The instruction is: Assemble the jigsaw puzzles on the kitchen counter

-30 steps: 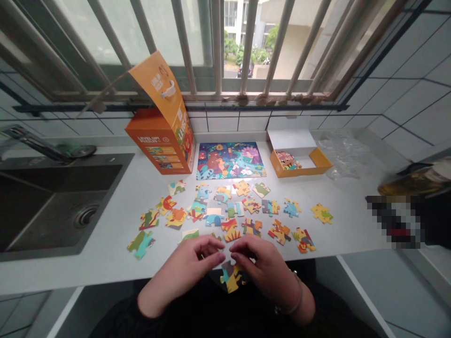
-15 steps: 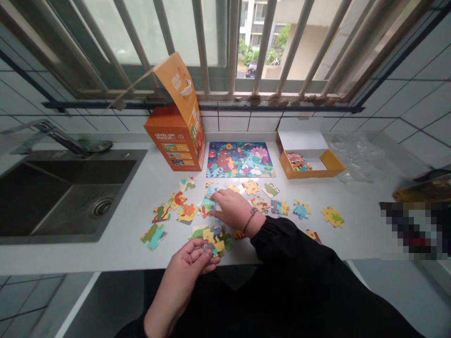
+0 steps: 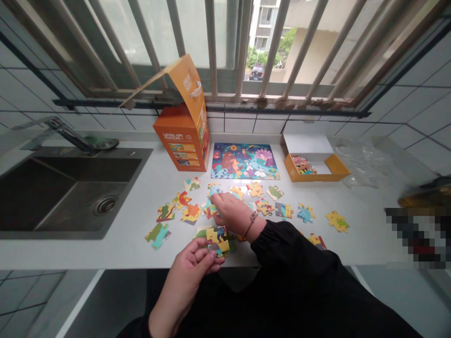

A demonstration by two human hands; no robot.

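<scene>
My left hand (image 3: 197,260) is closed on a few puzzle pieces (image 3: 218,241), yellow, grey and teal, held just above the counter's front edge. They look joined, and a green piece (image 3: 202,232) shows behind them. Farther up, my right hand (image 3: 232,213) reaches over the counter with its fingers curled at a colourful puzzle piece (image 3: 208,209). Its fingertips partly hide that piece. Left of it lie an orange-and-yellow piece (image 3: 191,213), a piece with a red curve (image 3: 182,200) and a green-and-teal piece (image 3: 158,235).
A finished-looking puzzle picture (image 3: 244,162) lies at the back, between an orange puzzle box (image 3: 183,141) and an open yellow box (image 3: 317,177) holding pieces. More loose pieces, such as a blue one (image 3: 306,213), lie to the right. The sink (image 3: 105,230) is at left; clear plastic (image 3: 366,159) at right.
The whole view has shifted slightly right in the picture. My right hand's fingertips have drawn a little closer together over the piece. My left hand still holds its pieces.
</scene>
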